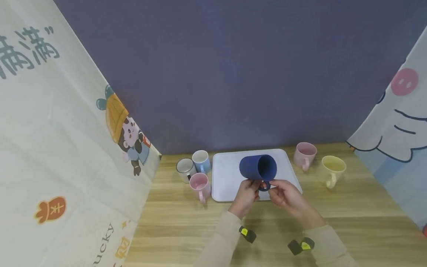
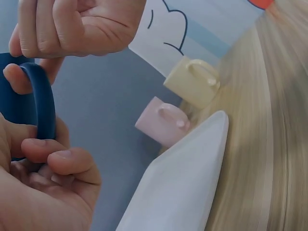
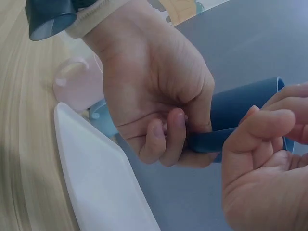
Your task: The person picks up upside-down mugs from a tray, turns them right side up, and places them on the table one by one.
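A dark blue mug lies on its side in the air over the white tray, its mouth turned to the right and its handle towards me. My left hand grips the handle close to the mug's body, thumb and fingers curled about it. From the other side my right hand pinches the same handle near the mouth end. The right wrist view shows the mug's wall beyond both hands, which partly cover the handle.
Left of the tray stand a white mug with a dark rim, a light blue mug and a pink mug. Another pink mug and a yellow mug stand to its right. A dark wall rises behind the wooden table.
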{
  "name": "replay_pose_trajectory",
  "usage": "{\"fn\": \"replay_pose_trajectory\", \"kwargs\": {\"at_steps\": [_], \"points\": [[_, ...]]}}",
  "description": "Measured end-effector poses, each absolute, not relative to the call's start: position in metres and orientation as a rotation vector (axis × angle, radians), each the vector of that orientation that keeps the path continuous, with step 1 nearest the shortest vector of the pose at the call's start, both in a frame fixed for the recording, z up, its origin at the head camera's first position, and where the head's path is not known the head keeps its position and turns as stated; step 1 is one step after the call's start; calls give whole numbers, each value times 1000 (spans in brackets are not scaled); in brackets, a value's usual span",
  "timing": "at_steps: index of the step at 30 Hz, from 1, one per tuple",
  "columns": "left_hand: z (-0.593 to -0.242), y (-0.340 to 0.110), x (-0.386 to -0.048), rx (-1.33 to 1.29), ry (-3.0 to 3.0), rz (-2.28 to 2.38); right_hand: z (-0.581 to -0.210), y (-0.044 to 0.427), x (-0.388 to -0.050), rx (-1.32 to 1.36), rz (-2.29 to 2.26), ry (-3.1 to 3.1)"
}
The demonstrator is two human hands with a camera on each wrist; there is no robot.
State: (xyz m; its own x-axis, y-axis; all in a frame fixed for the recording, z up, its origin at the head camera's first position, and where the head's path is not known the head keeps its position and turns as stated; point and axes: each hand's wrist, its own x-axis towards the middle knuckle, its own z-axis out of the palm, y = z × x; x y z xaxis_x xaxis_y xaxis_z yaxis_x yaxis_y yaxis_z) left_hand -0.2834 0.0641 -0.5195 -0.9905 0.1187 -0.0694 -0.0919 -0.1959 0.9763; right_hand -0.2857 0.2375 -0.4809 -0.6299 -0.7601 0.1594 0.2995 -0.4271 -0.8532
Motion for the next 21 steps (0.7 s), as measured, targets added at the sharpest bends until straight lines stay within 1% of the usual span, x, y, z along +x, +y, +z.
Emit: {"fn": "replay_pose_trajectory", "kwargs": {"at_steps": [7,21], "points": [[-526,67,-281,4,1957,2238,-479,237,-282,-675,-2063,1091],[-533,75,-275,13,2190,2010,-483,239,-284,-465,-2096,1218]]}}
